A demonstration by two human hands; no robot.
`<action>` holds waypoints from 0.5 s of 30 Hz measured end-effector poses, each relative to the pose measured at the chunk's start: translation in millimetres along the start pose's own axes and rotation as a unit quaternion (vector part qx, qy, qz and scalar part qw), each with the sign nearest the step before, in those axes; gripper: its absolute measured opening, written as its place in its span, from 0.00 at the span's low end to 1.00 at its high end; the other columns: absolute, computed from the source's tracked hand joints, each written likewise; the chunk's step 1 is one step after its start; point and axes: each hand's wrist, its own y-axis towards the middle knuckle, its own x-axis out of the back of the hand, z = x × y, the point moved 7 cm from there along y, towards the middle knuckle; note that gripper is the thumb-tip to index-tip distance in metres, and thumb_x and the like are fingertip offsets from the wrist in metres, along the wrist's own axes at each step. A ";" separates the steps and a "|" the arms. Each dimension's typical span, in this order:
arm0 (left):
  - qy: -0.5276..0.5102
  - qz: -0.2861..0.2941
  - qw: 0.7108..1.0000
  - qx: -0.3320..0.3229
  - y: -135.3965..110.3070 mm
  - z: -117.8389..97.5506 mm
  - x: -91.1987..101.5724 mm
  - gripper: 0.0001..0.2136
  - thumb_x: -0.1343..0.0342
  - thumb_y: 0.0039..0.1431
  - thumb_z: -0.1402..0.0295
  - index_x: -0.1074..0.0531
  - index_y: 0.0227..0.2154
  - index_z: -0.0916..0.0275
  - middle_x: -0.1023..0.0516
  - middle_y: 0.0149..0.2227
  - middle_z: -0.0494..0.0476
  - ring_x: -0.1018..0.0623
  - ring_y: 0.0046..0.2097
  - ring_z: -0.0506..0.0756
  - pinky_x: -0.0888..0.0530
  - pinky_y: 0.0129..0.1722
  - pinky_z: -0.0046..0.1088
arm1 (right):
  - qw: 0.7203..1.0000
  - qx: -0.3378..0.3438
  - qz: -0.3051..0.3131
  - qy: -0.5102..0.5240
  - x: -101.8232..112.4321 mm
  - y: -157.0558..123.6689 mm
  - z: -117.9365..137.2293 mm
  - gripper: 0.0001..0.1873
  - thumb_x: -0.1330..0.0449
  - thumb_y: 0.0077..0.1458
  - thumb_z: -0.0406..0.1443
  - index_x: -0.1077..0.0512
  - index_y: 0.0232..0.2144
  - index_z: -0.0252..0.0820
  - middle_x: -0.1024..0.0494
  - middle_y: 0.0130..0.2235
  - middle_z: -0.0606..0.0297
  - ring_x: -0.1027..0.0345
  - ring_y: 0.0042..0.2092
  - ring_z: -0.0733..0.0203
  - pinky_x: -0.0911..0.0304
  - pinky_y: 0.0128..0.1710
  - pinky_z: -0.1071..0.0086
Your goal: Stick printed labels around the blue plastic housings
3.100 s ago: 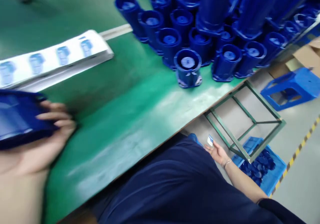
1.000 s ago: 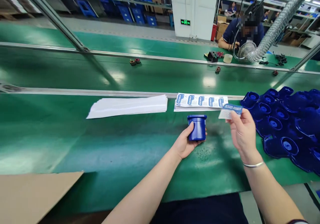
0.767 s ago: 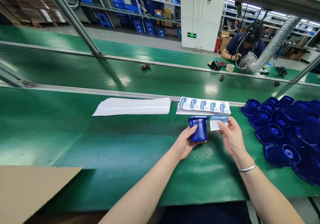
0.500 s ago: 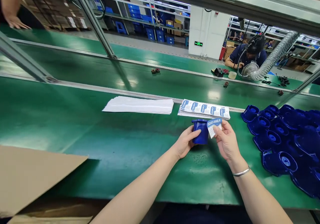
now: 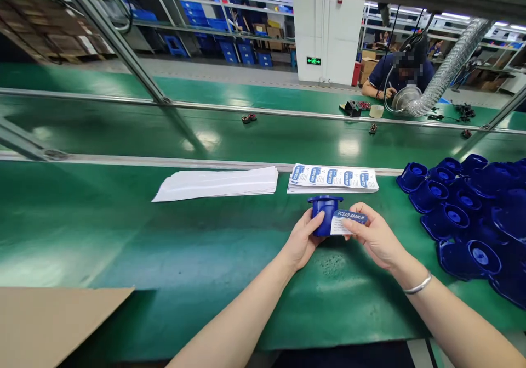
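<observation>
A small blue plastic housing [image 5: 324,214] stands on the green table [image 5: 184,247] in front of me. My left hand [image 5: 302,241] is closed round its left side. My right hand [image 5: 376,239] pinches a blue and white sticker label [image 5: 347,221] and lays it against the housing's right side. Behind them lies a stack of printed label sheets [image 5: 332,177]. Further left is a stack of blank white backing sheets [image 5: 217,183].
Several more blue housings [image 5: 464,214] are heaped at the right. A brown cardboard sheet [image 5: 53,324] covers the near left corner. Beyond a metal rail runs a green conveyor [image 5: 246,132], where another person [image 5: 400,72] works beside a silver duct hose [image 5: 447,72].
My right hand came up from below the table with the label, brought it left and set it on the housing. My left hand has kept hold of the housing.
</observation>
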 end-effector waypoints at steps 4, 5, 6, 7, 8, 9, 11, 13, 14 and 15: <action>-0.002 -0.009 1.000 0.006 -1.9 1.6 -0.3 0.19 0.34 0.54 0.59 0.28 0.46 0.60 0.21 0.41 0.57 0.23 0.42 0.56 0.25 0.43 0.33 | 1.000 -0.016 -0.014 -0.008 1.3 -0.8 -11.0 0.19 0.25 0.47 0.39 0.31 0.32 0.42 0.28 0.27 0.73 0.38 0.30 0.68 0.42 0.34 0.74; 0.000 -0.010 1.000 0.008 -2.7 1.7 -1.1 0.19 0.33 0.54 0.59 0.28 0.46 0.60 0.21 0.42 0.57 0.23 0.42 0.57 0.26 0.43 0.33 | 1.000 -0.016 -0.022 -0.006 2.6 -1.4 -12.9 0.19 0.24 0.47 0.39 0.31 0.32 0.42 0.28 0.27 0.73 0.38 0.30 0.69 0.42 0.34 0.74; 0.001 -0.009 1.000 0.008 -3.6 1.6 -2.1 0.20 0.33 0.53 0.60 0.28 0.47 0.61 0.21 0.42 0.57 0.23 0.43 0.57 0.26 0.43 0.33 | 0.999 -0.017 -0.030 -0.005 4.3 -2.4 -14.4 0.19 0.24 0.47 0.39 0.31 0.33 0.42 0.28 0.28 0.73 0.38 0.31 0.69 0.41 0.35 0.74; 0.003 -0.009 1.000 0.007 -4.7 1.5 -3.3 0.21 0.32 0.53 0.60 0.28 0.47 0.61 0.21 0.43 0.58 0.23 0.44 0.58 0.27 0.44 0.34 | 0.999 -0.018 -0.039 -0.003 6.5 -3.7 -15.5 0.19 0.24 0.46 0.39 0.30 0.33 0.42 0.27 0.29 0.72 0.37 0.31 0.68 0.41 0.35 0.74; 0.005 -0.007 1.000 0.005 -5.8 1.2 -4.8 0.22 0.31 0.52 0.60 0.28 0.48 0.61 0.21 0.45 0.58 0.23 0.46 0.59 0.27 0.46 0.34 | 0.999 -0.018 -0.048 0.001 9.2 -5.3 -16.3 0.19 0.24 0.46 0.38 0.30 0.33 0.42 0.26 0.30 0.72 0.36 0.32 0.68 0.40 0.36 0.74; 0.007 -0.005 1.000 0.004 -7.0 1.1 -6.4 0.23 0.31 0.52 0.61 0.29 0.49 0.61 0.21 0.47 0.59 0.24 0.49 0.60 0.28 0.48 0.35 | 0.998 -0.019 -0.058 0.007 12.3 -6.9 -17.0 0.19 0.24 0.46 0.38 0.30 0.33 0.43 0.25 0.31 0.71 0.35 0.33 0.67 0.39 0.37 0.73; 0.015 0.001 1.000 -0.003 -9.6 1.1 -9.5 0.25 0.31 0.52 0.61 0.31 0.51 0.61 0.23 0.52 0.60 0.26 0.54 0.62 0.29 0.52 0.37 | 0.997 -0.025 -0.075 0.019 18.5 -10.1 -19.2 0.20 0.23 0.45 0.37 0.31 0.32 0.43 0.25 0.31 0.72 0.35 0.33 0.67 0.39 0.36 0.74; 0.028 0.006 1.000 -0.006 -12.2 2.4 -12.1 0.26 0.32 0.54 0.60 0.33 0.52 0.61 0.25 0.55 0.61 0.28 0.58 0.64 0.30 0.55 0.39 | 0.995 -0.036 -0.088 0.021 23.3 -12.6 -22.5 0.20 0.23 0.44 0.38 0.31 0.31 0.43 0.27 0.29 0.72 0.36 0.31 0.67 0.40 0.34 0.74; 0.034 0.006 0.999 -0.006 -13.4 3.4 -12.8 0.26 0.32 0.55 0.60 0.33 0.53 0.61 0.25 0.56 0.62 0.29 0.59 0.64 0.31 0.56 0.40 | 0.995 -0.041 -0.093 0.019 24.9 -13.6 -24.1 0.20 0.23 0.44 0.38 0.31 0.31 0.43 0.27 0.28 0.73 0.37 0.31 0.67 0.41 0.33 0.74; 0.040 0.005 0.999 -0.005 -14.4 4.7 -13.0 0.26 0.33 0.55 0.59 0.34 0.54 0.61 0.26 0.56 0.61 0.29 0.59 0.64 0.31 0.57 0.41 | 0.994 -0.046 -0.097 0.015 25.9 -14.4 -25.5 0.20 0.23 0.44 0.38 0.31 0.31 0.43 0.28 0.28 0.72 0.38 0.30 0.67 0.41 0.32 0.74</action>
